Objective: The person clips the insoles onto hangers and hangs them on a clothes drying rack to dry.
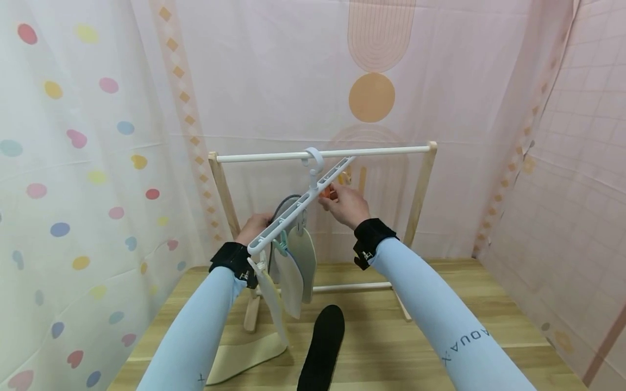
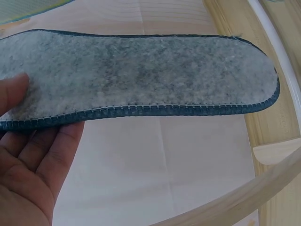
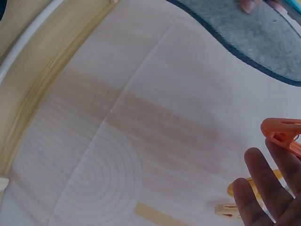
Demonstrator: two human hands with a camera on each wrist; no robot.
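Note:
My left hand grips a grey felt insole with a dark blue stitched edge, thumb on one face and fingers behind. In the head view that insole is partly hidden behind the white hanger. My right hand pinches an orange clothespin by the hanger's far half. Beyond it, a yellow clothespin and a pale clothespin show past my fingers. Pale insoles hang from clips on the hanger's near half, one by a green clothespin.
The hanger hooks over the white bar of a wooden-legged rack. On the wooden table lie a black insole and a cream insole. Patterned curtains surround the table at the back and sides.

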